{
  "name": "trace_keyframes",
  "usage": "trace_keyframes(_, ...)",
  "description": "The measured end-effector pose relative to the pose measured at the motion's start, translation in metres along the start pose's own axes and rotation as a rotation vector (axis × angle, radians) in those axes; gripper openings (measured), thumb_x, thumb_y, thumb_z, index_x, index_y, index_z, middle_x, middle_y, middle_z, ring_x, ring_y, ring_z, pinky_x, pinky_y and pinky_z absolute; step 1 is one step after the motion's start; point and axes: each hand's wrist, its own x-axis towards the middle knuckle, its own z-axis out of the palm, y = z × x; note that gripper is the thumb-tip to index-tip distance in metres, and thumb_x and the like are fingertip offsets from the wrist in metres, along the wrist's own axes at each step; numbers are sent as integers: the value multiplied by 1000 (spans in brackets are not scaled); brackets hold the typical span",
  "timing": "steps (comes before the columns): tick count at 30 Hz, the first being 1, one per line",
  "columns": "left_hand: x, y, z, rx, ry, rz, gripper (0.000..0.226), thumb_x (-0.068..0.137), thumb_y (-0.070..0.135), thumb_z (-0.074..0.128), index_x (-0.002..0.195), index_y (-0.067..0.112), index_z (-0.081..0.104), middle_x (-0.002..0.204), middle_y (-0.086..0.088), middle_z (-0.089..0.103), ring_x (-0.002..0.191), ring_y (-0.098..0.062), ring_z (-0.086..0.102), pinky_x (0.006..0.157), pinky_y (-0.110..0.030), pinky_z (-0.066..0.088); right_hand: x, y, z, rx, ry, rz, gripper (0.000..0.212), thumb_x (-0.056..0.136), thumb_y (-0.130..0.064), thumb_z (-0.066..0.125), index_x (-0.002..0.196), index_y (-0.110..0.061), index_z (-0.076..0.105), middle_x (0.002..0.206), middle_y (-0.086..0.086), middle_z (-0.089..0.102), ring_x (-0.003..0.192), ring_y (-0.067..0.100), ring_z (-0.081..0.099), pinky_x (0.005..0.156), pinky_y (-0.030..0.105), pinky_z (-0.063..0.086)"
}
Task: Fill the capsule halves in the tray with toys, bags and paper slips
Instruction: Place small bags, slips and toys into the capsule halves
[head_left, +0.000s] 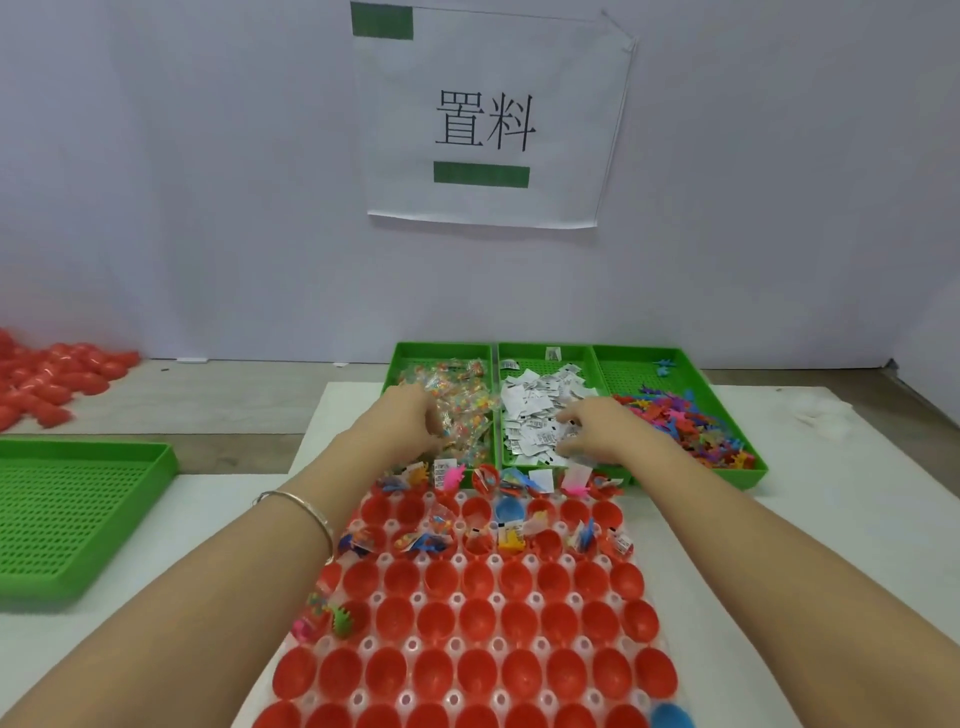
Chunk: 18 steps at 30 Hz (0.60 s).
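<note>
The clear tray (457, 600) lies below and between both forearms, extending from just behind the hands toward the person. It carries rows of red capsule halves (478, 623). The rows nearest the hands hold toys, bags and slips; most rows farther back are unfilled. One filled half (340, 618) sits under the left forearm. An empty green tray (78, 519) lies well to the left of the left arm. A white paper sign (488, 119) hangs on the wall above and beyond both hands. Three green bins stand side by side under and beyond the hands. The left bin (402, 358) holds the clear bags (462, 410). The middle bin (524, 347) holds the paper slips (535, 415). The right bin (634, 374) holds the coloured toys (675, 426), just right of the right hand. A loose pile of red capsules (52, 374) lies far left of the left hand. The left hand (410, 421) rests on the bags, fingers bent down into them; its grip cannot be determined. The right hand (597, 431) rests on the slips with fingers curled; whether it pinches a slip cannot be determined. A thin bracelet (306, 514) circles the left wrist.
</note>
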Motion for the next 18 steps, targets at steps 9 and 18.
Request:
trace_keyframes(9, -9, -30, -14, -1019, 245, -192, 18, 90, 0, 62, 100, 13, 68, 95, -12, 69, 64, -25, 72, 51, -27, 57, -2, 16, 10, 296, 179, -16, 35, 87, -24, 69, 121, -15, 66, 131, 5, 60, 116, 19, 57, 89, 22, 39)
trace_keyframes(18, -14, -32, 0, -1234, 299, -190, 22, 82, 0, 72, 101, 10, 67, 93, -13, 71, 68, -26, 73, 51, -25, 56, -1, 11, 18, 558, 336, 51, 24, 74, -24, 81, 82, -25, 59, 75, -5, 55, 62, 9, 51, 53, 20, 36)
